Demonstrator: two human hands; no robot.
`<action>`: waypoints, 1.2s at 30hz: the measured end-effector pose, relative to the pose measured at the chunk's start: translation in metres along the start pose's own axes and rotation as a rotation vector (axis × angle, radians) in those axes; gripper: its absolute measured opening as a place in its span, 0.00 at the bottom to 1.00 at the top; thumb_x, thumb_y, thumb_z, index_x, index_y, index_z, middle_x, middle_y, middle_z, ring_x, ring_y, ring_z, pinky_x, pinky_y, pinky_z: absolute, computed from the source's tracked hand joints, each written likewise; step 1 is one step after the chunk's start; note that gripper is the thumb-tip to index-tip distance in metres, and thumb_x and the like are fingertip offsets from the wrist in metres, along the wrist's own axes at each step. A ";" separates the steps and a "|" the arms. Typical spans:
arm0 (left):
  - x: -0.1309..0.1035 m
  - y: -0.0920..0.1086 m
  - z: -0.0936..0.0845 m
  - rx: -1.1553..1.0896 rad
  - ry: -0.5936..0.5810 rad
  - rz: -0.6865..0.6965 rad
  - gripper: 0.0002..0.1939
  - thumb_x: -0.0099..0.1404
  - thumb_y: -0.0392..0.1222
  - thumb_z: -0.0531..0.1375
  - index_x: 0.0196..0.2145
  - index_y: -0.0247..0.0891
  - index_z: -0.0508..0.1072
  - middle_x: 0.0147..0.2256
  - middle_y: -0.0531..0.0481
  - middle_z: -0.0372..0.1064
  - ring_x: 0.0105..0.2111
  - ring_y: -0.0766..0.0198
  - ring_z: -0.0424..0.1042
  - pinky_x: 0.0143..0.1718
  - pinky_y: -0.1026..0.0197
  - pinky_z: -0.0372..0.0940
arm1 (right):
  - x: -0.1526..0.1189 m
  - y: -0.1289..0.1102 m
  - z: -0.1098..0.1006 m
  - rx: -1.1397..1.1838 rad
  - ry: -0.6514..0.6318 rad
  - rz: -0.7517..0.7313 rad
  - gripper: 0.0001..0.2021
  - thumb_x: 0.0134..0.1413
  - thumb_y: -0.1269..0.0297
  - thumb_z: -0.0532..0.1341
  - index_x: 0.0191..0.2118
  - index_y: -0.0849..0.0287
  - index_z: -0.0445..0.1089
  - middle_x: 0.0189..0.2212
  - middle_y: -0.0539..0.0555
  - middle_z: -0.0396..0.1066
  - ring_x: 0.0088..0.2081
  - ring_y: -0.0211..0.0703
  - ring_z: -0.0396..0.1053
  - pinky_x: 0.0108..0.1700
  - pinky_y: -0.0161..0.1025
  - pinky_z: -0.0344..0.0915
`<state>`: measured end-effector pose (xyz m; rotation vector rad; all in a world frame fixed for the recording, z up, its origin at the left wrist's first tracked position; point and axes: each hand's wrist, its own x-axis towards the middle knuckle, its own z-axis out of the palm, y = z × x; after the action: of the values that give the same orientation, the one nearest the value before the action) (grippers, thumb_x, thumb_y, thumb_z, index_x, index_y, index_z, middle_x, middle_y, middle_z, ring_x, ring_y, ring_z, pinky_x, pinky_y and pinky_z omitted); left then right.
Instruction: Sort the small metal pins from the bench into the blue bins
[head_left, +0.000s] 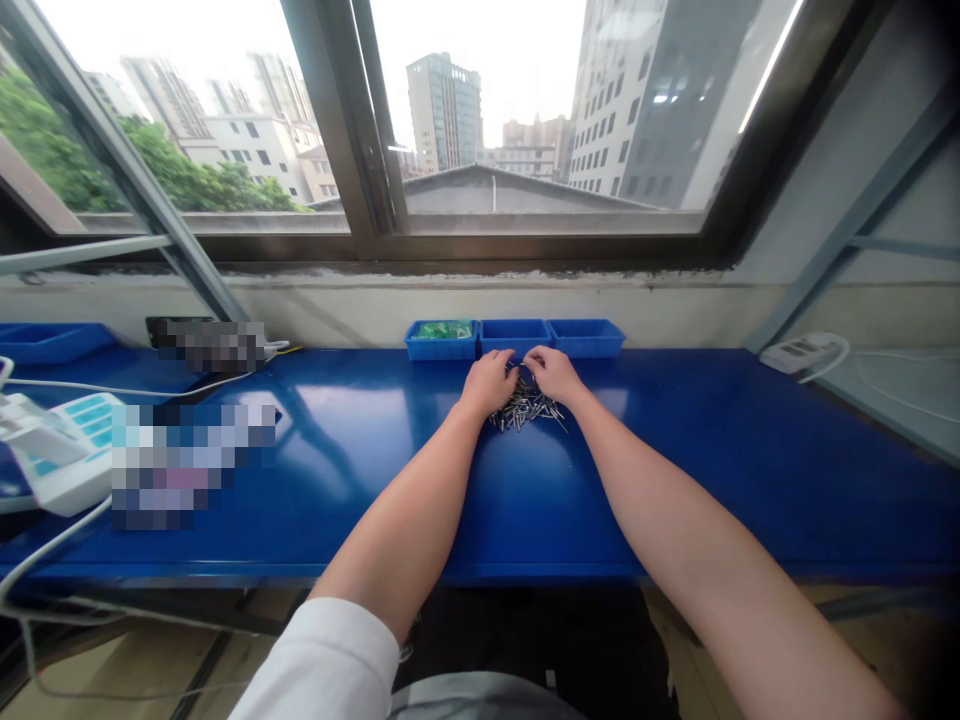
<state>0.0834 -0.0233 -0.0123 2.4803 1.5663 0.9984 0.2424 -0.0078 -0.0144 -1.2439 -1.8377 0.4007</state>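
Head view: slim silvery metal pins [525, 411], long axes scattered, lie heaped on the glossy blue worktop [525, 510], between and just bodyward of the left hand [490, 383] and right hand [553, 374], both near. Fingers curl narrowly; whether they hold pins, I cannot tell.

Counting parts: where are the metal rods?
In the head view, the metal rods lie just right of centre on the table, by the left hand and right hand, near blue bins.

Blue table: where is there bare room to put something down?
Widest: blue table between the right hand and the right-side power strip. Also between the left hand and the blurred patch. Crowded: the metal pins at both hands, before the blue bins; far left, cables near the white socket block.
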 end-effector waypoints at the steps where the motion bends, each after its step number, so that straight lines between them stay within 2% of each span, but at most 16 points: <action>1: 0.000 0.000 0.000 -0.008 0.007 0.012 0.16 0.65 0.41 0.52 0.48 0.38 0.72 0.45 0.43 0.71 0.46 0.57 0.69 0.49 0.58 0.62 | 0.000 0.000 0.000 0.031 -0.011 -0.014 0.08 0.53 0.63 0.55 0.30 0.58 0.70 0.28 0.52 0.73 0.30 0.41 0.68 0.36 0.36 0.61; 5: 0.001 -0.001 0.000 -0.027 0.020 0.030 0.12 0.66 0.41 0.52 0.38 0.40 0.76 0.37 0.46 0.73 0.38 0.59 0.70 0.42 0.59 0.64 | 0.001 -0.002 0.001 0.170 -0.010 0.013 0.09 0.52 0.60 0.56 0.29 0.58 0.69 0.22 0.50 0.70 0.26 0.40 0.67 0.33 0.37 0.62; 11: 0.001 0.000 -0.001 -0.036 0.023 0.014 0.13 0.66 0.44 0.52 0.35 0.40 0.76 0.34 0.46 0.72 0.35 0.60 0.70 0.39 0.60 0.63 | 0.000 -0.006 0.001 0.278 0.016 0.047 0.11 0.50 0.55 0.60 0.30 0.59 0.69 0.19 0.49 0.69 0.23 0.39 0.67 0.31 0.37 0.63; 15: 0.001 -0.002 0.000 -0.036 0.054 -0.007 0.12 0.66 0.42 0.52 0.33 0.40 0.75 0.33 0.47 0.71 0.33 0.61 0.69 0.36 0.60 0.62 | 0.001 -0.007 -0.001 0.342 0.090 0.080 0.15 0.48 0.49 0.61 0.29 0.59 0.69 0.19 0.50 0.70 0.22 0.39 0.66 0.29 0.37 0.62; 19: 0.002 -0.004 0.001 -0.040 0.068 -0.012 0.11 0.66 0.42 0.53 0.32 0.40 0.75 0.32 0.47 0.70 0.32 0.60 0.69 0.36 0.60 0.62 | 0.001 -0.007 -0.003 0.426 0.145 0.096 0.15 0.44 0.51 0.63 0.25 0.59 0.69 0.19 0.51 0.71 0.23 0.39 0.66 0.29 0.37 0.63; 23: 0.001 -0.003 0.000 -0.048 0.055 -0.033 0.12 0.66 0.44 0.52 0.37 0.40 0.75 0.36 0.46 0.72 0.37 0.60 0.71 0.40 0.59 0.63 | 0.003 -0.004 -0.004 0.439 0.177 0.147 0.13 0.43 0.53 0.62 0.23 0.59 0.70 0.19 0.51 0.71 0.23 0.40 0.66 0.30 0.37 0.63; 27: 0.001 -0.002 -0.002 -0.051 0.079 -0.096 0.16 0.66 0.47 0.53 0.47 0.39 0.72 0.43 0.44 0.72 0.43 0.58 0.70 0.46 0.58 0.63 | 0.005 0.002 -0.009 0.377 0.332 0.186 0.09 0.42 0.59 0.61 0.26 0.59 0.71 0.24 0.53 0.73 0.29 0.43 0.70 0.36 0.39 0.65; 31: 0.002 -0.004 -0.001 -0.033 0.071 -0.167 0.16 0.66 0.44 0.52 0.48 0.37 0.71 0.46 0.42 0.71 0.46 0.56 0.69 0.48 0.57 0.63 | 0.008 0.011 -0.015 0.252 0.460 0.223 0.10 0.42 0.61 0.60 0.30 0.60 0.73 0.29 0.55 0.74 0.32 0.45 0.70 0.39 0.40 0.66; 36: 0.002 -0.007 -0.001 0.002 0.030 -0.202 0.17 0.66 0.43 0.52 0.49 0.37 0.70 0.47 0.42 0.70 0.47 0.56 0.69 0.49 0.57 0.62 | 0.011 0.019 -0.019 0.184 0.521 0.266 0.14 0.41 0.63 0.59 0.35 0.62 0.74 0.32 0.56 0.75 0.33 0.45 0.70 0.41 0.42 0.66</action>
<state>0.0781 -0.0187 -0.0132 2.2616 1.7836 1.0067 0.2671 0.0068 -0.0110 -1.3187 -1.1765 0.3402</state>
